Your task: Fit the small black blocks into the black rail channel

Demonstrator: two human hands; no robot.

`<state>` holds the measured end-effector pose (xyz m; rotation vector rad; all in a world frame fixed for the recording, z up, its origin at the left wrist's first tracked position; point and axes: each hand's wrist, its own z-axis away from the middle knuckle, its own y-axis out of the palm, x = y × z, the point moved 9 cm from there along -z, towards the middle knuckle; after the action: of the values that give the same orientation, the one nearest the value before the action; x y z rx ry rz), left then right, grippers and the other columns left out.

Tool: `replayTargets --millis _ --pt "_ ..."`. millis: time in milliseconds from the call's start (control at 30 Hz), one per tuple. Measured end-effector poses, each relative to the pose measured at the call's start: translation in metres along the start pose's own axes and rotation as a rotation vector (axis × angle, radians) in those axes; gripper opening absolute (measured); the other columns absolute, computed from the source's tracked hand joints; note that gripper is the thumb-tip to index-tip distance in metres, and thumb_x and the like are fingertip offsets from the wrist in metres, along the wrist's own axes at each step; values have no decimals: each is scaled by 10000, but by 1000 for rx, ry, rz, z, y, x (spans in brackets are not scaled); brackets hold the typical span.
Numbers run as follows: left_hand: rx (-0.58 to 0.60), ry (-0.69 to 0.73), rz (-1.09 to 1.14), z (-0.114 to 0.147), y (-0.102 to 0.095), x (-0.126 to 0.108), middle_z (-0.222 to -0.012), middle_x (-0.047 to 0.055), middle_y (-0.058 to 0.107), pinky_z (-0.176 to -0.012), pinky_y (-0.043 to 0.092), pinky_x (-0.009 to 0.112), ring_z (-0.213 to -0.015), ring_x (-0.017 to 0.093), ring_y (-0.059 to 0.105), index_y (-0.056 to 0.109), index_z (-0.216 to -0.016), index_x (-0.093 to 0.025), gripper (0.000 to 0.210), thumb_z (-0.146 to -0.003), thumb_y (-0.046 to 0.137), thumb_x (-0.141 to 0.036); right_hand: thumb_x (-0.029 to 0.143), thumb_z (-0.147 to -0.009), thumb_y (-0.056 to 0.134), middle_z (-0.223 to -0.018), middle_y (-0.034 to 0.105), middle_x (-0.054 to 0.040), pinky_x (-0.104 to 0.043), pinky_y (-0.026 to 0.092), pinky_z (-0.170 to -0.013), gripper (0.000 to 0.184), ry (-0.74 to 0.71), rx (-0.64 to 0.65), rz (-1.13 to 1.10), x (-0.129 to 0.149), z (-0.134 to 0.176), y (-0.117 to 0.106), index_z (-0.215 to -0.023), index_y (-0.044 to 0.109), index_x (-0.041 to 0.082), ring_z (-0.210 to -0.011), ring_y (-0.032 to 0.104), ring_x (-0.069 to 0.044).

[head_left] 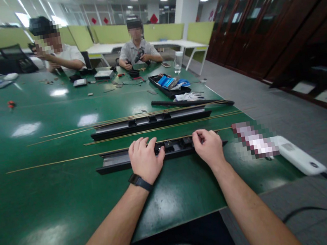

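Note:
A long black channel [117, 167] with a grey inner face lies crosswise in front of me, with small black blocks [169, 145] set along it. My left hand [145, 159] is laid over its middle, fingers curled onto the far edge and thumb near the blocks. At the channel's right part, my right hand [208, 146] is closed in a pinch at a thin gold rod [54, 163]. The rod runs along the far edge and sticks out well to the left. What exactly lies between the right fingertips is hidden.
Beyond lie more thin rods [116, 138], a second black channel [151, 126], a dark bar [191, 102], white gloves [189, 96] and a black tray [171, 92]. A white power unit [299, 154] with a cable is at the right edge. Two people sit across the green table [55, 207].

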<state>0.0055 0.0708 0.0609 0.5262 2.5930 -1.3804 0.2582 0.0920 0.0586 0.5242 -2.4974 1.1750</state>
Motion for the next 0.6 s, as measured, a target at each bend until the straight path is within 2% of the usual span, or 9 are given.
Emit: replayTargets --millis 267,433,600 --pt "-6 -6 -18 0 -1 0 -1294 137 744 -1186 400 546 -1328 348 609 773 -1210 -225 354 -948 659 -434 402 -955 516 -700 673 -44 -351 393 -781 300 49 -5 32 -6 -2 -3 -846 722 213 -744 550 -218" --pt "-19 -3 -26 1 0 1 -1299 138 742 -1207 374 554 -1348 352 596 770 -1222 -230 366 -944 666 -445 377 -939 518 -724 682 -58 -353 369 -776 273 127 -41 98 -17 -4 -7 -795 686 218 -776 561 -231" --pt "-24 0 -25 1 0 1 -1293 134 744 -1194 384 549 -1339 351 602 769 -1220 -235 359 -951 656 -445 406 -963 512 -717 674 -42 -338 361 -765 301 120 -16 63 -14 -3 -6 -804 686 219 -747 560 -213"
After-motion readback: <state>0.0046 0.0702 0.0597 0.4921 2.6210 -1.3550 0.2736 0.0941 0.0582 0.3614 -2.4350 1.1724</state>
